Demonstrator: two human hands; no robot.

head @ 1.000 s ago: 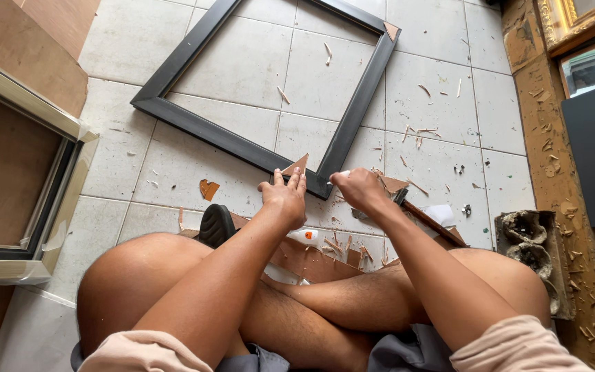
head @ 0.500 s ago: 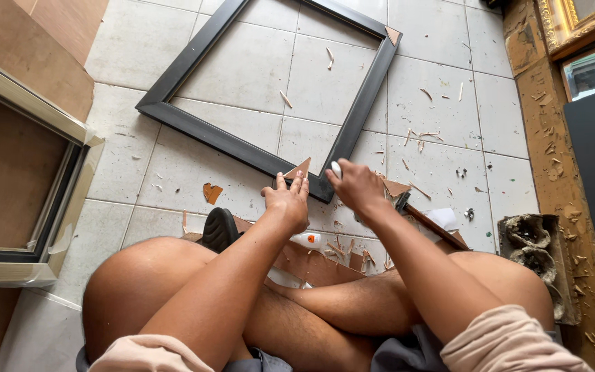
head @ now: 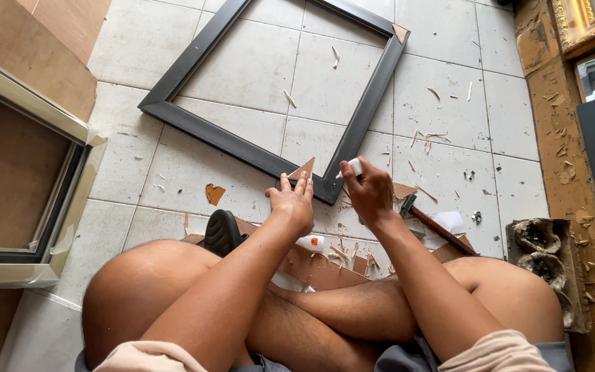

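Both grips work at the near corner of the black frame (head: 270,76) on the tiled floor: the left hand (head: 294,203) pinches a brown triangular corner piece (head: 304,169) against that corner, the right hand (head: 368,191) closes around a small white tube (head: 354,167) just beside it, so gluing the piece seems in hand, and next it needs steady seating.

The frame (head: 256,148) is dark grey, nearly black, w/ a light brown triangle (head: 304,169) at its near corner. Floor tiles (head: 442,103) are pale grey-white w/ thin grey joints and brown wood chips. The small tube (head: 354,167) in the right hand (head: 370,193) is white. Another frame (head: 70,200) at left is cream w/ a brown board.
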